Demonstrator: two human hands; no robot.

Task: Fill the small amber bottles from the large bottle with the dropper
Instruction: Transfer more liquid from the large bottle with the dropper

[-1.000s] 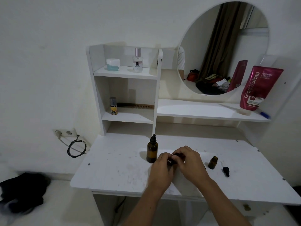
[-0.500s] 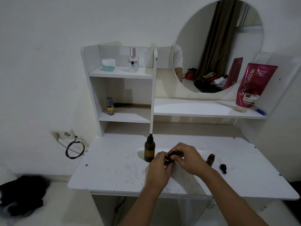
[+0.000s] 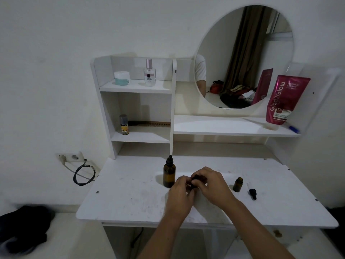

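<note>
The large amber bottle (image 3: 169, 174) stands upright on the white table (image 3: 130, 199), its black dropper cap on. Just right of it my left hand (image 3: 180, 195) and my right hand (image 3: 211, 186) meet around a small dark bottle (image 3: 196, 179); only its black top shows between the fingers. My left hand grips its body and my right hand's fingers curl over its cap. A second small amber bottle (image 3: 238, 184) stands uncapped further right. Its black dropper (image 3: 252, 193) lies flat on the table beside it.
White shelves stand behind with a jar (image 3: 122, 77), a perfume bottle (image 3: 149, 73), a small spray can (image 3: 124, 124) and a comb (image 3: 149, 123). A pink tube (image 3: 283, 101) leans by the round mirror (image 3: 242, 53). A socket and black cable (image 3: 82, 174) are on the left wall.
Both hands have stayed on the small bottle with only slight finger shifts. The camera view has drifted a little; the other bottles have not moved.
</note>
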